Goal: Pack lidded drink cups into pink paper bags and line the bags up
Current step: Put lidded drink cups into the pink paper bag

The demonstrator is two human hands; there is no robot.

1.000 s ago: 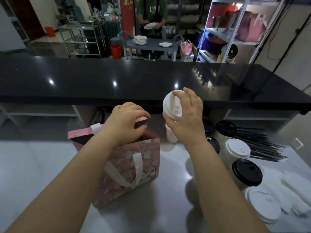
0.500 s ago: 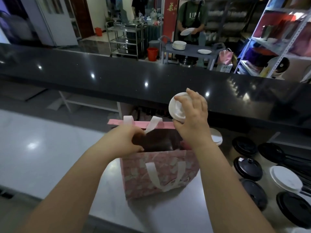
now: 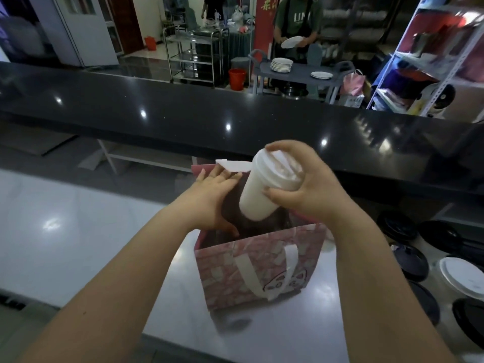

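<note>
One white lidded cup (image 3: 264, 189) noted, held in the air and tilted: lid end up and to the right, base down and to the left. The base hangs over the open mouth of the pink paper bag (image 3: 256, 265); I cannot tell whether it is below the rim.

Pose, right hand (image 3: 311, 189): the forearm slants up from the lower right and the wrist is bent over the bag. The grip is clamped on the cup's lid end, with the fingers curled over the top of the lid and the thumb pressed on the cup wall just under the lid's rim.

Pose, left hand (image 3: 209, 203): the forearm slants up from the lower left. The fingers are straight, not curled, and laid along the bag's left edge, with the tips touching the far rim beside the far handle (image 3: 233, 166). The thumb points down at the near left corner of the mouth. The hand lies flat against the bag, just beside the cup; contact with the cup cannot be told.

The bag stands upright directly below both hands on a pale grey counter (image 3: 262, 334), mouth open, dark inside. The near handle (image 3: 264, 273), white ribbon, lies folded down on its front face.

Right of the gripping hand and lower, black lids (image 3: 413, 260) and a white lid (image 3: 461, 276) sit on the same counter. Beyond the hands is a raised black countertop (image 3: 183, 111). Well beyond that, a person in a green top (image 3: 298, 19) holds a white plate (image 3: 292, 42).
</note>
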